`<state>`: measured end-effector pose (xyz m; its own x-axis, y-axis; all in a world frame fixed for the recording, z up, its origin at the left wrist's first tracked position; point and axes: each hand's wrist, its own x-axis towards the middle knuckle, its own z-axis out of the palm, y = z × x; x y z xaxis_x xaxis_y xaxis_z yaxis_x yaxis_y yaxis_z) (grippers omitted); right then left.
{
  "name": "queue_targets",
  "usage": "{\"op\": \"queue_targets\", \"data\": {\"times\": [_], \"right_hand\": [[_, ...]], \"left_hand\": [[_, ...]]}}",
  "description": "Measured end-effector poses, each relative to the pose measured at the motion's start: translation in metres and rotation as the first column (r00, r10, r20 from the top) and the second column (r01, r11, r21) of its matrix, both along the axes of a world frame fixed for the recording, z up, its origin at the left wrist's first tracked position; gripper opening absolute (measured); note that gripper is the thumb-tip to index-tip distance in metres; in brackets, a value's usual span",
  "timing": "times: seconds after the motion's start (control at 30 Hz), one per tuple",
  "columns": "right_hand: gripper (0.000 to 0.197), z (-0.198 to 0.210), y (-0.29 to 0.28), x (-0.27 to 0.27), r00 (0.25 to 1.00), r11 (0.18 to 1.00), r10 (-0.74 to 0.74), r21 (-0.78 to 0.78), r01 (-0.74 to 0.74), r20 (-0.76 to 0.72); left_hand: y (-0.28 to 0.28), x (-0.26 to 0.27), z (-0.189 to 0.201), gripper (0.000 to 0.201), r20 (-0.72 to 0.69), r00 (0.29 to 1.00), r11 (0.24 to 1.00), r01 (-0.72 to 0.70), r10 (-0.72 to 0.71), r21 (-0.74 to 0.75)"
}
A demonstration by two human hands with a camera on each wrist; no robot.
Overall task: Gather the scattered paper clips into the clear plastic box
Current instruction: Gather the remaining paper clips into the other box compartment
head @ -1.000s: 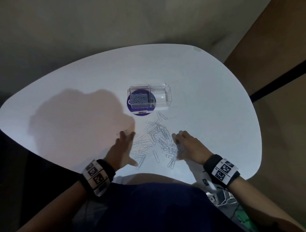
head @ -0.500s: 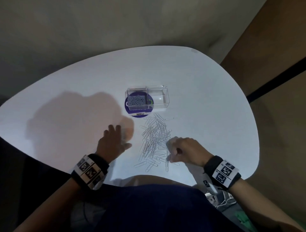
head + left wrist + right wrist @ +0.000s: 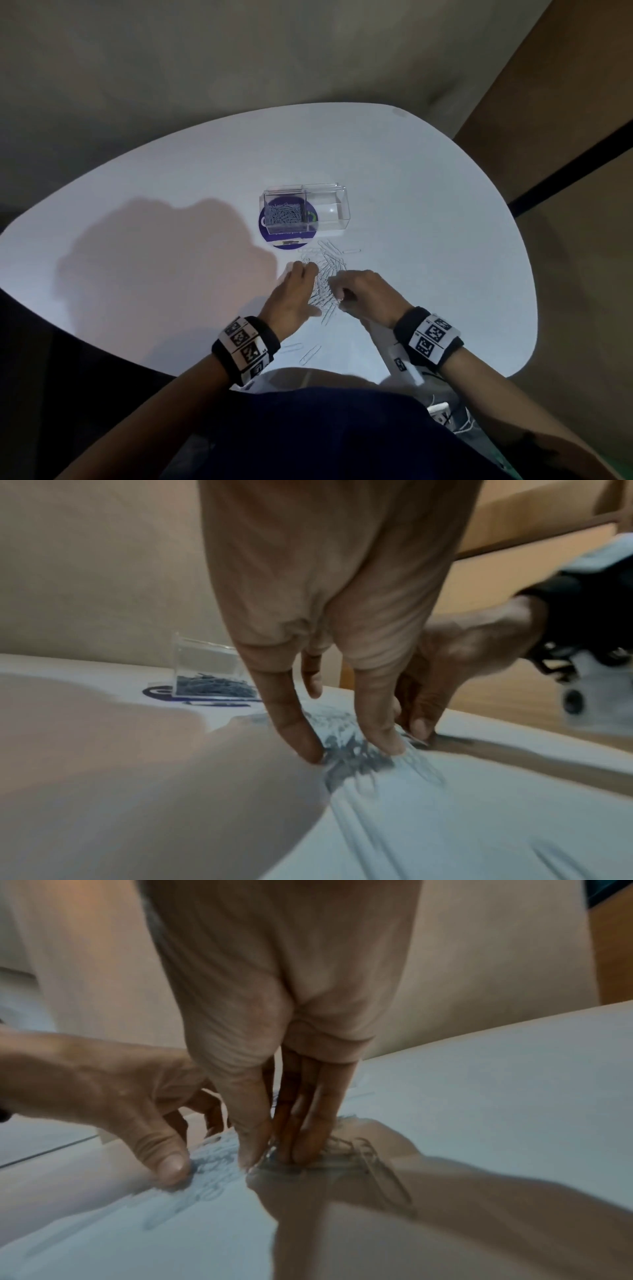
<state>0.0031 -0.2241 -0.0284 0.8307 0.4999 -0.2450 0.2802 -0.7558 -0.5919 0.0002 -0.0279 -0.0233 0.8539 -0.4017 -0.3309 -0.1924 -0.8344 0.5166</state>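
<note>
White table (image 3: 428, 212) holds blurred paper clips (image 3: 323, 287), partly hidden between both hands, fingers pressing down straight.

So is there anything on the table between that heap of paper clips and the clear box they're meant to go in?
Nothing visible blocks the way. The heap of paper clips lies between the left hand and right hand; only bare white table and a few stray clips separate it from the clear plastic box, which is open on top.
</note>
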Motion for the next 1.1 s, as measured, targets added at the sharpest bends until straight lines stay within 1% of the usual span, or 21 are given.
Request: {"op": "queue_targets", "data": {"times": [0.07,0.1,0.13,0.17,0.2,0.23,0.27,0.3,0.33,0.37,0.4,0.47,0.53,0.6,0.63,0.7,0.8,1.0,1.1], "right_hand": [[0.023,0.008,-0.008,0.005,0.993,0.993,-0.114,0.019,0.113,0.035],[0.023,0.012,-0.010,0.008,0.984,0.987,-0.163,0.003,0.163,0.074],[0.029,0.015,-0.011,0.010,0.977,0.981,-0.185,-0.034,0.190,0.104],[0.045,0.016,-0.011,0.013,0.979,0.980,-0.173,-0.085,0.182,0.107],[0.067,0.015,-0.009,0.015,0.987,0.980,-0.139,-0.131,0.148,0.079],[0.087,0.013,-0.006,0.017,0.994,0.979,-0.105,-0.171,0.110,0.035],[0.103,0.009,-0.002,0.017,0.998,0.974,-0.068,-0.216,0.068,0.007],[0.112,0.005,0.002,0.017,1.000,0.964,-0.029,-0.265,0.030,0.007],[0.114,0.000,0.007,0.017,1.000,0.953,0.006,-0.304,0.002,0.026],[0.108,-0.003,0.011,0.017,0.999,0.949,0.018,-0.315,-0.004,0.044],[0.098,-0.005,0.014,0.016,0.999,0.954,0.003,-0.298,0.014,0.054],[0.078,-0.005,0.015,0.017,0.996,0.969,-0.070,-0.233,0.080,0.053],[0.062,-0.004,0.012,0.020,0.990,0.970,-0.139,-0.195,0.142,0.030],[0.038,-0.002,0.009,0.023,0.980,0.970,-0.198,-0.143,0.197,0.006],[0.029,0.000,0.007,0.024,0.975,0.969,-0.219,-0.116,0.216,-0.015],[0.023,0.004,0.005,0.024,0.966,0.966,-0.252,-0.072,0.248,-0.051],[0.013,0.009,0.000,0.023,0.956,0.956,-0.291,-0.047,0.289,-0.041],[0.014,0.028,-0.010,0.031,0.944,0.944,-0.331,0.014,0.331,0.009],[0.016,0.048,-0.015,0.043,0.943,0.941,-0.332,0.067,0.330,0.021]], "left_hand": [[0.002,0.010,0.005,0.064,-0.005,0.999,0.997,-0.042,0.042,-0.066],[0.004,0.015,0.007,0.065,0.004,0.999,0.998,-0.039,0.039,-0.056],[0.006,0.019,0.009,0.070,0.022,1.000,1.000,-0.014,0.014,-0.010],[0.008,0.022,0.009,0.081,0.039,0.999,0.997,0.034,-0.036,0.065],[0.009,0.025,0.009,0.095,0.048,0.994,0.985,0.093,-0.101,0.142],[0.010,0.027,0.008,0.107,0.045,0.987,0.970,0.146,-0.157,0.194],[0.009,0.027,0.005,0.114,0.034,0.980,0.959,0.184,-0.196,0.214],[0.008,0.028,0.003,0.116,0.028,0.975,0.954,0.209,-0.220,0.216],[0.006,0.029,0.000,0.113,0.034,0.972,0.951,0.221,-0.234,0.218],[0.005,0.029,-0.001,0.106,0.051,0.971,0.952,0.218,-0.234,0.213],[0.005,0.030,-0.002,0.097,0.074,0.973,0.961,0.204,-0.221,0.186],[0.006,0.032,-0.003,0.075,0.125,0.974,0.979,0.176,-0.188,0.102],[0.008,0.033,-0.003,0.056,0.167,0.970,0.984,0.168,-0.177,0.062],[0.008,0.035,-0.004,0.042,0.196,0.969,0.989,0.141,-0.147,0.046],[0.008,0.035,-0.004,0.037,0.202,0.971,0.992,0.123,-0.128,0.038],[0.006,0.036,-0.001,0.030,0.204,0.975,0.996,0.084,-0.085,0.013],[0.006,0.038,0.004,0.020,0.185,0.983,0.999,0.032,-0.024,-0.042],[0.004,0.043,0.017,0.011,0.160,0.982,0.993,-0.090,0.100,-0.071],[0.003,0.047,0.024,0.012,0.192,0.975,0.993,-0.099,0.108,-0.057]]}}
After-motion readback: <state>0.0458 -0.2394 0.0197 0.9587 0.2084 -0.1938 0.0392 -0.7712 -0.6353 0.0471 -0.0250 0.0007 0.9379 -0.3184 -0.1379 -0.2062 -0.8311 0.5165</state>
